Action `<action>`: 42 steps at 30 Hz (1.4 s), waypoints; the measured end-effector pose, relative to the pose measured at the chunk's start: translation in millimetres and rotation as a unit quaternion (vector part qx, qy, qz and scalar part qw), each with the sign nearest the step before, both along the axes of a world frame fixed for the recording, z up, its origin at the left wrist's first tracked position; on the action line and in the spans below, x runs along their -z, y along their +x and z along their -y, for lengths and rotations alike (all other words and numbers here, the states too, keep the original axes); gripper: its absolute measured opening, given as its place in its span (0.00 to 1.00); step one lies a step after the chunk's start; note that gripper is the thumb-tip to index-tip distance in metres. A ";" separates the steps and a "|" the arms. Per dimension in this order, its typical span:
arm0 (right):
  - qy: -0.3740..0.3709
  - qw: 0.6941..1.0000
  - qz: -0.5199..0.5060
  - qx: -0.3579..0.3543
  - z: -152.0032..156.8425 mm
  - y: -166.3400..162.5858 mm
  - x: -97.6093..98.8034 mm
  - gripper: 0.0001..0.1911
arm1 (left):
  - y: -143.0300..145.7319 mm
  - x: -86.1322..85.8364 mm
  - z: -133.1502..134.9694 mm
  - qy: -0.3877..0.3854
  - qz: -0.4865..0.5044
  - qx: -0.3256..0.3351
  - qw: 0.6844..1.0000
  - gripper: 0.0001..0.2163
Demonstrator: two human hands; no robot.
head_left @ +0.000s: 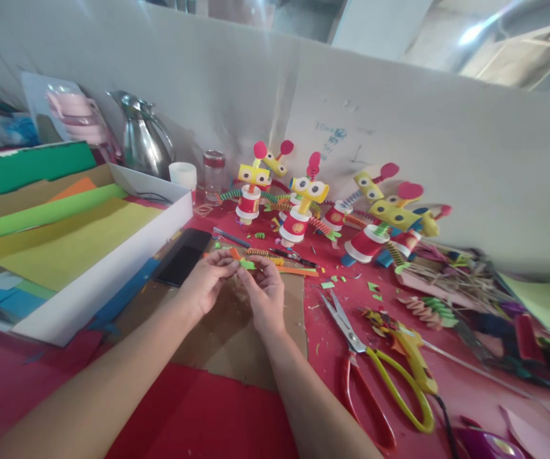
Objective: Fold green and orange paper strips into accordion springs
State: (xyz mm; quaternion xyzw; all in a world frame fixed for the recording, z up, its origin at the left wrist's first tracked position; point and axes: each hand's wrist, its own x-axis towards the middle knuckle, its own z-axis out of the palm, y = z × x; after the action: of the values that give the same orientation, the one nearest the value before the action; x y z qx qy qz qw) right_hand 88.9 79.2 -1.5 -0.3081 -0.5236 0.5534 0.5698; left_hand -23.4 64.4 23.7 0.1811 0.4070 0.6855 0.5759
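Note:
Over a brown cardboard sheet (237, 341), my left hand (212, 280) and my right hand (266, 294) meet with fingertips pinched together. Between them is a small paper piece (247, 264), part bright green and part orange. The fingers hide some of it, so its full shape cannot be made out. Just beyond the fingers lie folded paper springs (257, 253) and a black pen (298, 258). An orange paper strip (298, 271) lies beside my right hand. A dark phone (184, 257) rests to the left of my left hand.
Several paper-cup figures (295, 224) stand at the back. Scissors (351, 328) and a yellow glue gun (416, 357) lie to the right. A white box (112, 280) of coloured paper is at left, near a metal jug (143, 137), a paper cup (183, 175) and a glass jar (214, 175).

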 end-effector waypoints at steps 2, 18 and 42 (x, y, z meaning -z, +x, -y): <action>0.024 0.999 0.036 0.007 0.2 1.2 -1.4 0.17 | -0.3 -0.5 -0.1 -0.045 0.052 0.010 0.998 0.10; 0.108 0.990 0.077 0.040 -6.7 8.2 4.9 0.07 | -9.7 4.6 3.7 -0.042 0.188 0.215 0.957 0.08; 0.023 0.996 0.071 0.048 -5.3 3.4 4.4 0.10 | 14.3 -4.1 7.6 0.014 0.019 0.006 1.000 0.05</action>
State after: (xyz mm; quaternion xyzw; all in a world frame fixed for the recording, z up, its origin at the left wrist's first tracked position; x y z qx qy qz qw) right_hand 92.3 84.4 -5.8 -0.3586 -0.5601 0.4900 0.5636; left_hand -9.1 56.9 27.8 0.1786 0.3850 0.6908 0.5854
